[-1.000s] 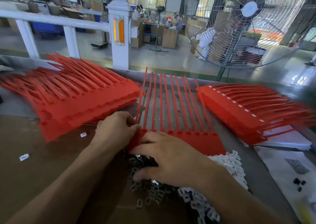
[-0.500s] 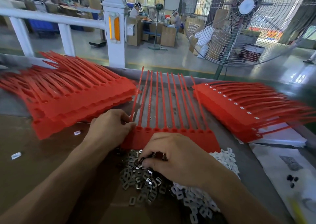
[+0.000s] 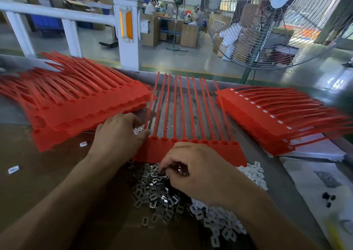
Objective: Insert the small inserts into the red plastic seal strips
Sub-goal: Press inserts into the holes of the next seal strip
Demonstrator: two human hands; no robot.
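A red comb of joined seal strips lies in front of me, its long tails pointing away and its sockets in a row near my hands. My left hand rests at the comb's left corner, thumb against the first socket, with small white inserts under its fingers. My right hand reaches into a heap of small metal inserts, fingertips pinching one of them. White plastic inserts are piled to the right of the metal ones.
A thick stack of red strip combs lies at the left, and another stack with white inserts fitted at the right. Loose white inserts dot the brown cardboard. White paper sits at the right edge. A large fan stands behind.
My right hand drew back from the comb's sockets into the heap of metal inserts and is picking there. My left hand stayed at the comb's left corner.
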